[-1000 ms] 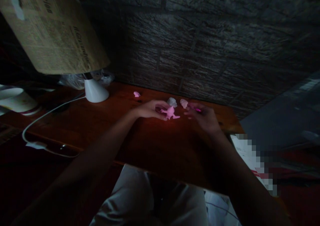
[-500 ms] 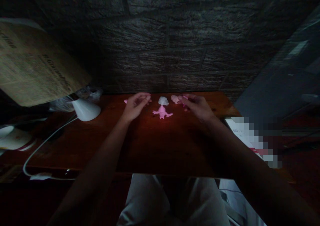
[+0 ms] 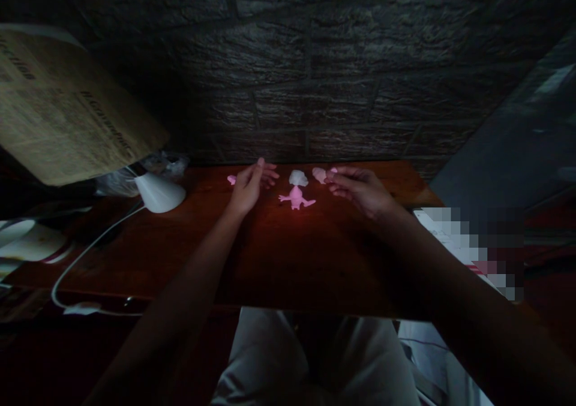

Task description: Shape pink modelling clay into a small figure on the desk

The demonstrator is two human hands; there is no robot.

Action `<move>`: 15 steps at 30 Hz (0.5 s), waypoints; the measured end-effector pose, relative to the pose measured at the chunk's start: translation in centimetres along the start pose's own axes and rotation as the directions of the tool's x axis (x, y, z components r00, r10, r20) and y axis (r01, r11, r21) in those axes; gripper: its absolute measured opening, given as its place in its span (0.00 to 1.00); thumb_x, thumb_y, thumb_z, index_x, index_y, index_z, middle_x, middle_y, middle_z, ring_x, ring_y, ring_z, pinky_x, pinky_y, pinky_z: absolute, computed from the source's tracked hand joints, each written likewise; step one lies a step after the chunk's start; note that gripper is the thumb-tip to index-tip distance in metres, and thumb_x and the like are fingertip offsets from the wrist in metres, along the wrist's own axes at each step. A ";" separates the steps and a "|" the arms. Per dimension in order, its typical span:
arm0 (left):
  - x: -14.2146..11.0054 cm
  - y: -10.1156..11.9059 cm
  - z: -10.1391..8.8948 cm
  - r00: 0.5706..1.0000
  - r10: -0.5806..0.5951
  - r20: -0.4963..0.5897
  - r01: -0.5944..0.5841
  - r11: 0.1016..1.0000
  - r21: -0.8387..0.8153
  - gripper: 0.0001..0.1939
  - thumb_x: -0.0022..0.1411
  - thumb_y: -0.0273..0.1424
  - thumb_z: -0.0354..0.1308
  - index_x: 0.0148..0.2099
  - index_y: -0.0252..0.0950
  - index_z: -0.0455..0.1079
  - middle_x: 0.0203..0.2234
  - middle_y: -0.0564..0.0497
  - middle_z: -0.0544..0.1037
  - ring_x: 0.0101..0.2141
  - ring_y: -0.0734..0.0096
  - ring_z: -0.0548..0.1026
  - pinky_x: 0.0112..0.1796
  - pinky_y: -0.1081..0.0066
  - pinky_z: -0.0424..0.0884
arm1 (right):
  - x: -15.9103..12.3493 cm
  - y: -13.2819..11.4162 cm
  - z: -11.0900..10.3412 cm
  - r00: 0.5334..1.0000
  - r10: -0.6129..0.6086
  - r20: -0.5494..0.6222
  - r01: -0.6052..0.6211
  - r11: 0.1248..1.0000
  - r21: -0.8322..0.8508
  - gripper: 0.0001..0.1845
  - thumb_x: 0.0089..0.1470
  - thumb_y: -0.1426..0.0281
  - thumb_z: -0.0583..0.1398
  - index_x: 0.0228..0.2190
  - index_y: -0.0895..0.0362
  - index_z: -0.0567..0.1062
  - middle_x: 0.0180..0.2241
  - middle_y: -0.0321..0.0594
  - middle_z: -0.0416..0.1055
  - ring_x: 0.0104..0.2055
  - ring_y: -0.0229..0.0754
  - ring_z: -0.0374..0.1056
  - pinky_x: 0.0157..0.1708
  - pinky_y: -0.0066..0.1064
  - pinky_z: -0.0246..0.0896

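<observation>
A pink figure (image 3: 296, 198) with a pointed head and two outstretched arms lies on the wooden table between my hands. Just behind it is a whitish lump (image 3: 298, 178), and a pale pink ridged lump (image 3: 319, 175) lies to the right. My left hand (image 3: 252, 185) is open at the figure's left, thumb raised and fingers apart, holding nothing. Beyond its wrist side lies a small pink lump (image 3: 231, 179). My right hand (image 3: 360, 189) is closed beside the pale lump, thumb and fingertips pinched at a small pink piece (image 3: 333, 170) mostly hidden by the fingers.
A lamp with a newsprint shade (image 3: 81, 112) and white cone base (image 3: 161, 194) stands at the left, its white cord (image 3: 96, 235) running over the table (image 3: 288, 262). A cup (image 3: 33, 241) is at far left. A phone-like screen (image 3: 436, 229), partly pixelated, is at right. A dark brick wall (image 3: 279, 64) rises behind.
My left hand has opened from a loose pinch, its thumb lifting and fingers spreading. The right hand stays pinched, with less pink showing at its fingers. The whole view has shifted slightly.
</observation>
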State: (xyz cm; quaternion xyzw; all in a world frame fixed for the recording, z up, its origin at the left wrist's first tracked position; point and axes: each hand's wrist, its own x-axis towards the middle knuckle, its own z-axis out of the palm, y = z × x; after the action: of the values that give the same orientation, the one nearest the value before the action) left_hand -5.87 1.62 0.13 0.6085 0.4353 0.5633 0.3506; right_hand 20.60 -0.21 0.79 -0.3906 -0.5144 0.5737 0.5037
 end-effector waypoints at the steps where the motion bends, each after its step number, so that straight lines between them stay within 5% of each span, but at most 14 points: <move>1: 0.0 0.0 0.0 1.000 -0.001 -0.006 0.001 1.000 0.000 0.25 0.70 0.51 0.51 0.38 0.34 0.76 0.31 0.44 0.82 0.26 0.73 0.76 0.27 0.73 0.71 | 0.0 0.0 0.0 1.000 0.008 0.011 -0.008 1.000 -0.022 0.18 0.42 0.59 0.74 0.35 0.55 0.82 0.37 0.41 0.82 0.33 0.36 0.75 0.37 0.29 0.73; 8: -0.1 -0.3 0.3 0.998 -0.026 0.048 0.025 0.999 0.021 0.26 0.68 0.52 0.52 0.38 0.34 0.77 0.31 0.43 0.83 0.26 0.72 0.77 0.27 0.72 0.71 | -0.1 0.0 0.0 0.999 0.045 0.018 -0.043 0.993 -0.107 0.15 0.56 0.64 0.67 0.45 0.53 0.79 0.38 0.41 0.81 0.33 0.37 0.76 0.36 0.31 0.74; 15: -0.2 -1.0 0.8 0.999 -0.024 0.038 0.022 0.998 0.051 0.24 0.69 0.50 0.53 0.37 0.35 0.77 0.29 0.45 0.82 0.27 0.72 0.77 0.28 0.72 0.72 | 0.0 0.2 0.2 1.000 -0.009 -0.022 0.005 0.984 -0.177 0.19 0.53 0.57 0.68 0.44 0.52 0.80 0.36 0.40 0.79 0.30 0.35 0.70 0.28 0.27 0.68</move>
State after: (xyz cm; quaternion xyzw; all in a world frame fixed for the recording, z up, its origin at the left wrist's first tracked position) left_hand -5.22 1.83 -0.99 0.6229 0.4495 0.5363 0.3499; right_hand 20.37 -0.21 0.64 -0.4384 -0.5590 0.5195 0.4748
